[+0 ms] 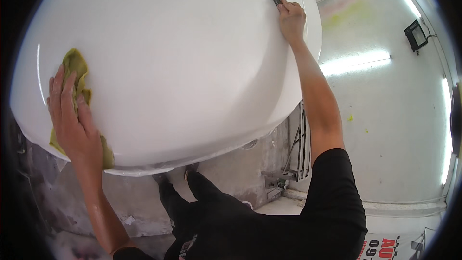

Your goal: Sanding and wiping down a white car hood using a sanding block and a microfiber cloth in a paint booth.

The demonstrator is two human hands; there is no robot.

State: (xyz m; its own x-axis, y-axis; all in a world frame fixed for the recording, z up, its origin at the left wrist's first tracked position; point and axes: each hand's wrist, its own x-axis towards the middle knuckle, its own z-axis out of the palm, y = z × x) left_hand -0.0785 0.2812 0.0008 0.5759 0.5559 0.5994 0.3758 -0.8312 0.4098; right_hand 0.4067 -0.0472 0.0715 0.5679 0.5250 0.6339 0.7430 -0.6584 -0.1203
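Observation:
A large, curved white panel (178, 77), like a car's hood, fills most of the view. On its left side my left hand (72, 115) lies with fingers stretched out over a crumpled yellow-green cloth (75, 60), pressing it against the surface. My right arm reaches to the far right part of the panel. There my right hand (292, 20) pinches a small dark block (276, 0) between thumb and fingers, against or just over the white surface. The block's underside is hidden.
A metal stand (301, 144) is by the panel's near right edge. On the pale wall at right are a black floodlight (416, 35) and bright tube lights (358, 62). A printed banner (385, 248) shows at the lower right. My feet (190, 169) are near the panel's front edge.

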